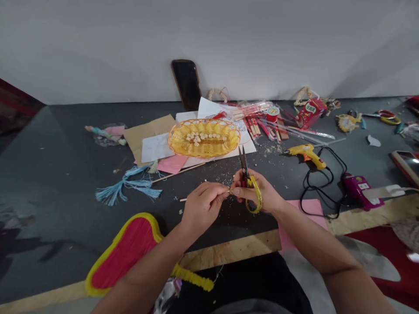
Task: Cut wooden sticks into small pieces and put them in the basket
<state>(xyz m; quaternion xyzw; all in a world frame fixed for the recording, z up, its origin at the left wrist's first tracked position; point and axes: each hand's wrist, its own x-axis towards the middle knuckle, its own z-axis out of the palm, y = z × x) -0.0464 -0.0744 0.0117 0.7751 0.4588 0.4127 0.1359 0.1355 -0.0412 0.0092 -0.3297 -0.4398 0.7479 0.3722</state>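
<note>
In the head view, both hands meet just below the middle of the frame, over the dark desk [59, 183]. The left hand [201, 207] has its grip pinched narrow on a thin wooden stick [183, 199], whose free end pokes out to the left of the knuckles. The right hand [258, 194] is closed around a pair of scissors [248, 181] with yellow handles; the dark blades point up toward the top of the frame and look slightly parted. Whether the blades touch the stick cannot be told, as the fingers cover that spot.

Pale crumbs and shavings lie scattered on the desk just above and around the hands. Above them, centre frame, a yellow woven basket [176, 141] sits on sheets of white paper and holds small light pieces. To its left are a piece of brown card [144, 131] and, lower, a blue tassel [126, 187]. A second long stick [178, 173] lies slanted between the basket and the hands.

Right of the scissors lies a yellow glue gun [306, 152], its black cord looping down toward a pink sheet [310, 207] beside the right wrist. In the upper right, a bundle of red and clear sticks [258, 120] lies beside a red spool [272, 113]. A dark phone [187, 83] leans on the wall at top centre. At the lower left, a red fan with a yellow rim [121, 253] lies by the left forearm, at the desk's near edge.
</note>
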